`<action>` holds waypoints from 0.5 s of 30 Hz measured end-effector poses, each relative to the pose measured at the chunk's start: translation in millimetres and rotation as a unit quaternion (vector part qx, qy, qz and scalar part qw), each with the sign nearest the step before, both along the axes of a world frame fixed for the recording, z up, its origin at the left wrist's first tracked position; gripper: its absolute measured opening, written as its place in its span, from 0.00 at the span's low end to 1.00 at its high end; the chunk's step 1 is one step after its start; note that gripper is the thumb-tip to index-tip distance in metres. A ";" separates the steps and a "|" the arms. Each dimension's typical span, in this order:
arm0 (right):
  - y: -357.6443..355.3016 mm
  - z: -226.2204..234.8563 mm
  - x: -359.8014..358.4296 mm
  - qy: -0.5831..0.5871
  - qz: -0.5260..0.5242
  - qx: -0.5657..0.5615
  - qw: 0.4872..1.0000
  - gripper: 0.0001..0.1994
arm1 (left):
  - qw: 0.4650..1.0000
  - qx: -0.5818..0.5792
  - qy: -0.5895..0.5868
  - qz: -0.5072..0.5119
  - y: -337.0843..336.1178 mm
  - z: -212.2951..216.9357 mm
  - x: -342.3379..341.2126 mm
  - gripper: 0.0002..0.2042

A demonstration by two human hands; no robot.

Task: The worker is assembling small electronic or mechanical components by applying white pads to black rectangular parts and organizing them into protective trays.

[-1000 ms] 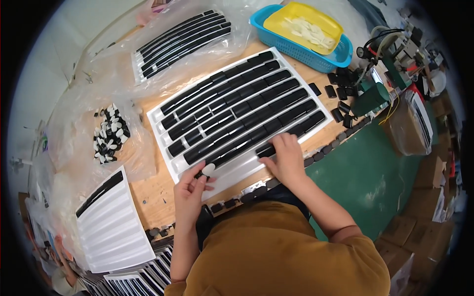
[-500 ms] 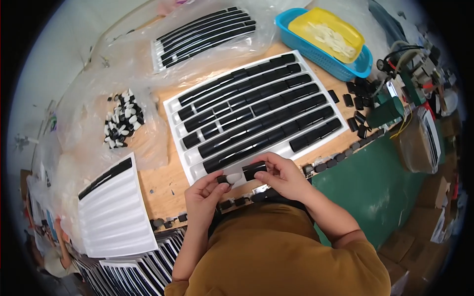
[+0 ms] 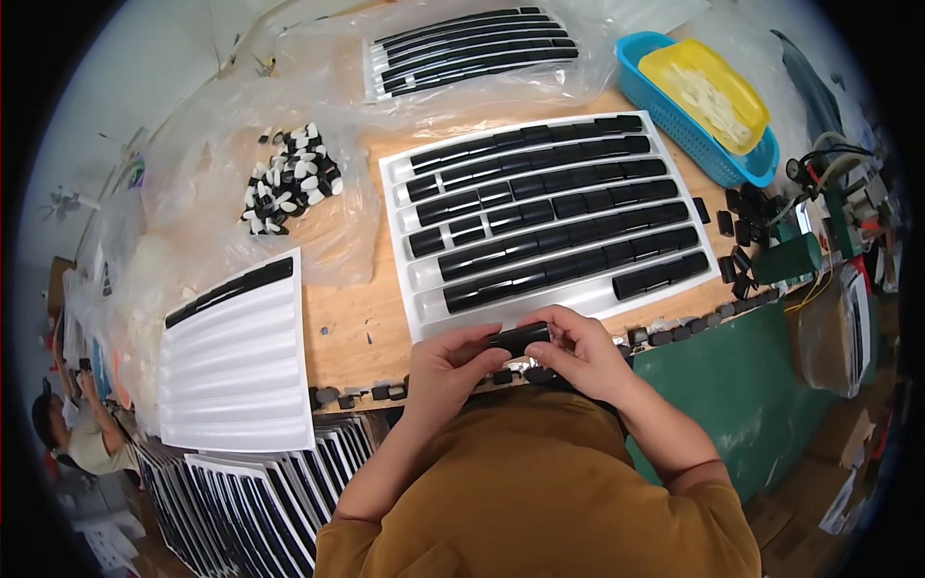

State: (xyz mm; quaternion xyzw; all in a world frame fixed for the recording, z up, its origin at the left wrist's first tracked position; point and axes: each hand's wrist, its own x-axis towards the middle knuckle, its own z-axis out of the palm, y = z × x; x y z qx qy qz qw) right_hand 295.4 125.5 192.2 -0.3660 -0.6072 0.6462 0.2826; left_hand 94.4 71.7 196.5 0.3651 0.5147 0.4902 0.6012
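We grip a short black piece (image 3: 520, 339) between both hands, just in front of the white tray's near edge. Our left hand (image 3: 453, 368) pinches its left end and our right hand (image 3: 579, 358) the right, thumbs toward us, a grip that likely keeps it level and lets us press from both sides. We cannot tell whether it touches the white tray (image 3: 425, 278), since our fingers hide the gap. The tray's curved grooves seem to keep the dark rows apart; the nearest groove shows bare white left of its short run, so there is room just beyond our fingers. Small dark pads (image 3: 661, 338) line the counter (image 3: 339, 310) along its front edge, leaving little space below our wrists. The blue basket (image 3: 665, 106) bounds the tray's far right corner; loose black blocks (image 3: 742, 231) crowd its right side.
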 end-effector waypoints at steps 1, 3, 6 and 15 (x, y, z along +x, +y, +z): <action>-1.0 -2.1 -1.2 0.039 -0.012 -0.025 0.999 0.13 | 1.000 0.004 -0.005 0.001 -0.5 0.0 -0.2 0.15; -2.3 -6.1 -3.8 0.015 -0.007 -0.011 1.000 0.14 | 1.000 0.009 -0.010 0.005 -1.9 -0.1 -0.5 0.15; -4.0 -7.7 -5.8 -0.019 0.002 0.005 1.000 0.14 | 1.000 0.005 0.002 0.023 -4.5 -1.7 -4.0 0.14; -20.5 7.7 -32.3 0.090 0.074 -0.149 0.982 0.12 | 0.986 0.044 -0.108 0.122 18.4 -0.2 7.4 0.30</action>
